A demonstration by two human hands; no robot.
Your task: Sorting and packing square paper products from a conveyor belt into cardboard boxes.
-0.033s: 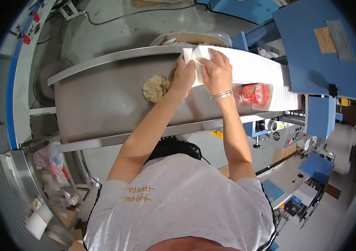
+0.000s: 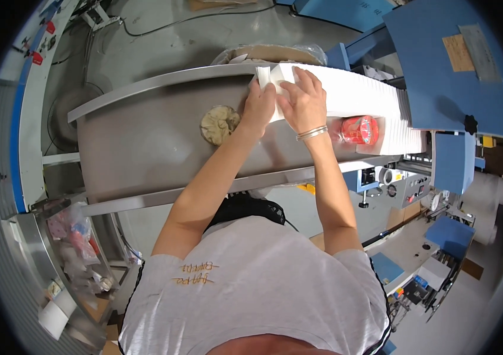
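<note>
My left hand (image 2: pixel 259 109) grips a thin bundle of folded white paper (image 2: pixel 263 75) between thumb and fingers, its top end sticking up past them. Close beside it, my right hand (image 2: pixel 306 103), with a bangle at the wrist, has its bent fingers and thumb on the near end of a long row of folded white paper (image 2: pixel 352 94). The fingertips press into the end pieces; part of that end is hidden by the hand. Left of my left forearm lies a crumpled cream-coloured, cloth-like piece (image 2: pixel 220 124) on the metal trough (image 2: pixel 139 142).
A red round container (image 2: pixel 359 129) stands right of my right wrist, against a shorter white paper stack (image 2: pixel 390 139). Raised metal rails (image 2: pixel 162 83) border the trough. Behind it sits a plastic-lined box (image 2: pixel 281 54). Blue machine housings (image 2: pixel 440 89) rise at the right.
</note>
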